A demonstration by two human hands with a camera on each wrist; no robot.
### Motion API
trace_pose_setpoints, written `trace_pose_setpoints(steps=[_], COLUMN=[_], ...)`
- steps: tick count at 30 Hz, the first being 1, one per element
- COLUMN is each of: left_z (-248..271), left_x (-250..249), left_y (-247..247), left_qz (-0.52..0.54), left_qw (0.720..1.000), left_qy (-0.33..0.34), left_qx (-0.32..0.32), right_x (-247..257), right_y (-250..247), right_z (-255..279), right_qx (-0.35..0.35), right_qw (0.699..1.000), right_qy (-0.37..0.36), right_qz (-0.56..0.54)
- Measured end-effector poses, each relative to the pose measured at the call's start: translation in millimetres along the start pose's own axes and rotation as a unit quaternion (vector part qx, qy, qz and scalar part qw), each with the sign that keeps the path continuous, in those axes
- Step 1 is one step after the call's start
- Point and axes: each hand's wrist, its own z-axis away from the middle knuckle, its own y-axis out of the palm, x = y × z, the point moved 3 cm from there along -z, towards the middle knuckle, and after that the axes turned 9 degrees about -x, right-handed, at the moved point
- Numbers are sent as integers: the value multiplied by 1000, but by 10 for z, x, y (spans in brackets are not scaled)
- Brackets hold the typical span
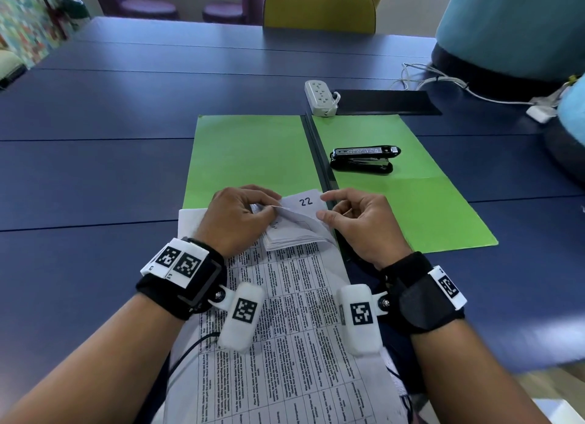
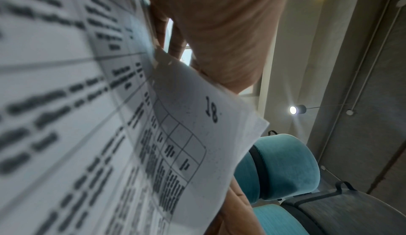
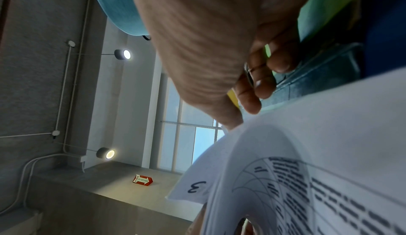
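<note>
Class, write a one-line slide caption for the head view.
Left hand pinches pages of a paper stack, right hand at its edge; stapler on green folder.

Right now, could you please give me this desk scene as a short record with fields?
left hand: pinches lifted sheet corners
right hand: thumb touches a curled sheet's edge
paper stack: printed tables, far end on green folder, exposed corner marked 22
stapler: on green folder's right half, untouched
power strip: beyond green folder, on blue table
</note>
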Motion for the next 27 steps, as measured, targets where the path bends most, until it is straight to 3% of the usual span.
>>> trace_pose_setpoints(steps=[27], left_z=[-8], left_x=[17], left_y=[2], left_qz=[-11], left_qw=[1000], left_qy=[-4], left_qx=[13], right_x=[-37], right_y=[-5], right_z=[-4], right_qx=[-5], right_qw=[1000], right_qy=[17], right_qz=[16])
